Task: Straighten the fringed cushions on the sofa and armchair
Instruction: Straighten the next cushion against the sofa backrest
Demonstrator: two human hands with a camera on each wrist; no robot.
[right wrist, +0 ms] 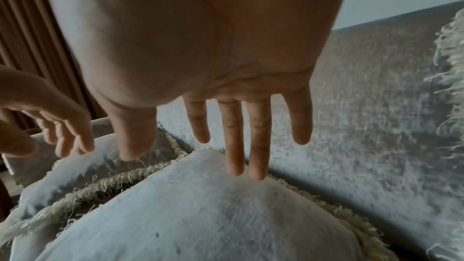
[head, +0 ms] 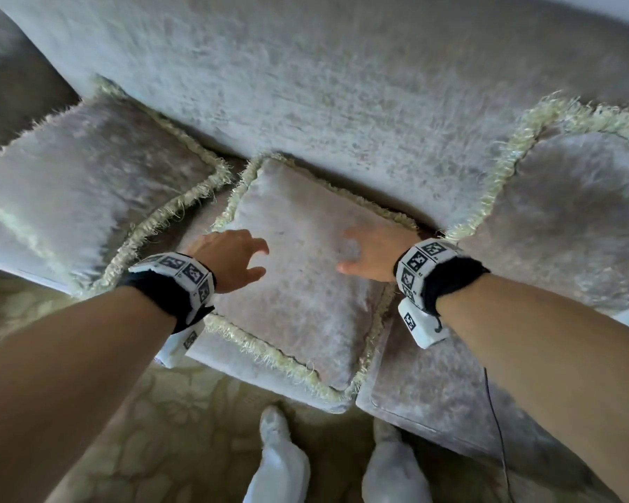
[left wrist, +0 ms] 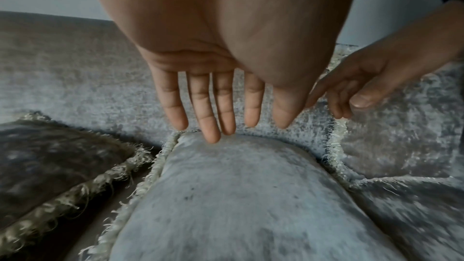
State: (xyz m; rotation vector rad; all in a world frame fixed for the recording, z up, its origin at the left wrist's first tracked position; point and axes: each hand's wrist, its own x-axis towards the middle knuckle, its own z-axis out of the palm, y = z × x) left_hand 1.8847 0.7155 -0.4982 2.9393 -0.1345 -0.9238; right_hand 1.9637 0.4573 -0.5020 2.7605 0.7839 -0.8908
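A grey velvet cushion with cream fringe [head: 298,285] lies flat on the sofa seat [head: 433,404], skewed, one corner at the seat's front edge. My left hand [head: 244,259] and right hand [head: 353,250] hover over its far half, both empty. In the left wrist view my left hand [left wrist: 248,122] points straight fingers at the cushion's [left wrist: 238,195] far edge. In the right wrist view my right hand [right wrist: 200,134] has two fingertips [right wrist: 236,170] at the cushion [right wrist: 200,215]; whether they touch I cannot tell. A second fringed cushion [head: 88,183] lies left and a third [head: 578,212] leans right.
The sofa backrest [head: 324,85] rises right behind the cushions. A patterned carpet [head: 160,430] covers the floor, where my two feet [head: 280,459] stand by the seat's front edge. A thin black cable [head: 498,430] hangs from my right wrist. Brown curtains [right wrist: 30,37] hang beyond the sofa's left end.
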